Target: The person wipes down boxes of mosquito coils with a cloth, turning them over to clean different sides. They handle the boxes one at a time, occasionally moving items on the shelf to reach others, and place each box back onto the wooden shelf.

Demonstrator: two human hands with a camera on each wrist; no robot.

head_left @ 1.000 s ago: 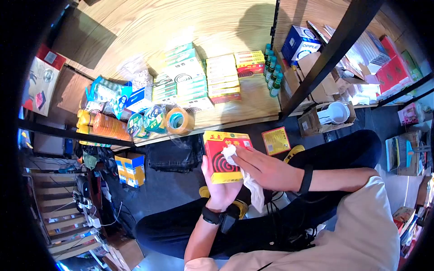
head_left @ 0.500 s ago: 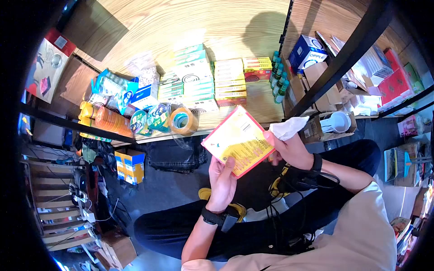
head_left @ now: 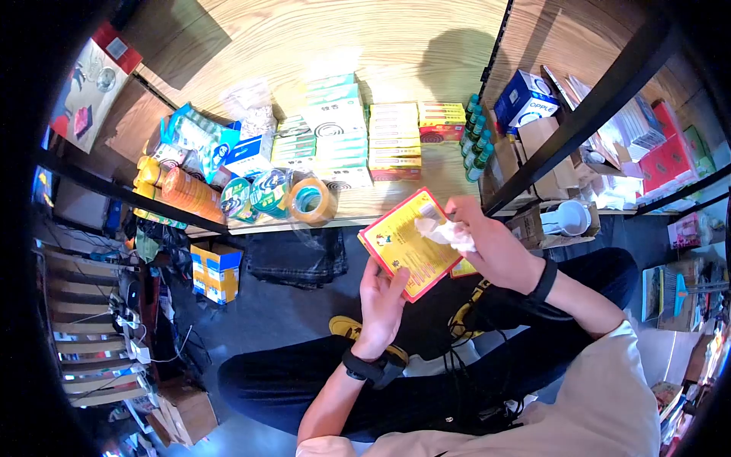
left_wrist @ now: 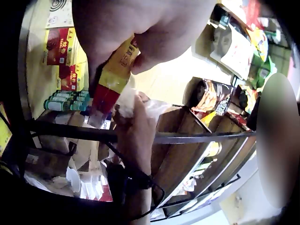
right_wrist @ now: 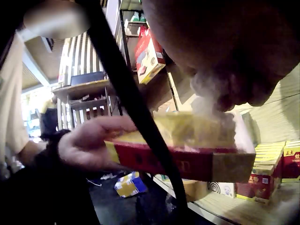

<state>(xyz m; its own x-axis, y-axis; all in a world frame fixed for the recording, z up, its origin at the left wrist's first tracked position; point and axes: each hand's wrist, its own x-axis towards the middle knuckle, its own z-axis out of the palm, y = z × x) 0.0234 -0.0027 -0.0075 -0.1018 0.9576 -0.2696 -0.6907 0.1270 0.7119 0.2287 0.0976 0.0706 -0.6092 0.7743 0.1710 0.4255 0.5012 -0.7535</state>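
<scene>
My left hand [head_left: 380,311] grips a flat red-and-yellow mosquito coil box [head_left: 396,245] by its lower left corner, thumb on top. The box's printed yellow back faces up. A crumpled white tissue [head_left: 449,233] is pinched in my right hand [head_left: 499,245] and lies against the box's upper right part. In the right wrist view the box [right_wrist: 187,164] appears edge-on, with the blurred tissue [right_wrist: 208,96] over its face. The left wrist view shows the box's narrow side [left_wrist: 115,77] between thumb and fingers.
On the wooden shelf [head_left: 442,183] stand stacked yellow coil boxes [head_left: 394,137], green-and-white boxes [head_left: 339,122], green bottles [head_left: 476,141] and tape rolls [head_left: 311,200]. A black shelf post [head_left: 586,107] rises at the right. Another yellow box [head_left: 463,268] shows partly beneath the held one.
The box was turned from its red coil-printed front to its yellow back. My right hand lifted the tissue away, touched the box's edge, then brought the tissue onto the back.
</scene>
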